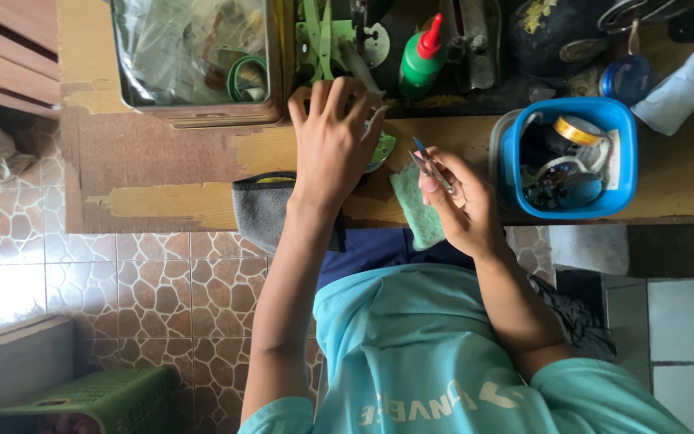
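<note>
My left hand [332, 141] is spread palm-down over a small green part [381, 149] at the edge of the wooden bench [170, 153], fingers apart and resting on it. My right hand [459, 197] is closed around thin metal tweezers [428, 165] with a blue tip, held just above a pale green cloth [415, 205] that hangs over the bench edge. The two hands are a short distance apart.
A blue plastic tub [622, 153] of tape rolls and small items stands right of my right hand. A green bottle with a red nozzle [422, 58], a green metal bracket [319, 36], a clear-lidded box [194, 56] and a grey pouch [267, 209] are nearby. A green crate [98, 399] sits on the tiled floor.
</note>
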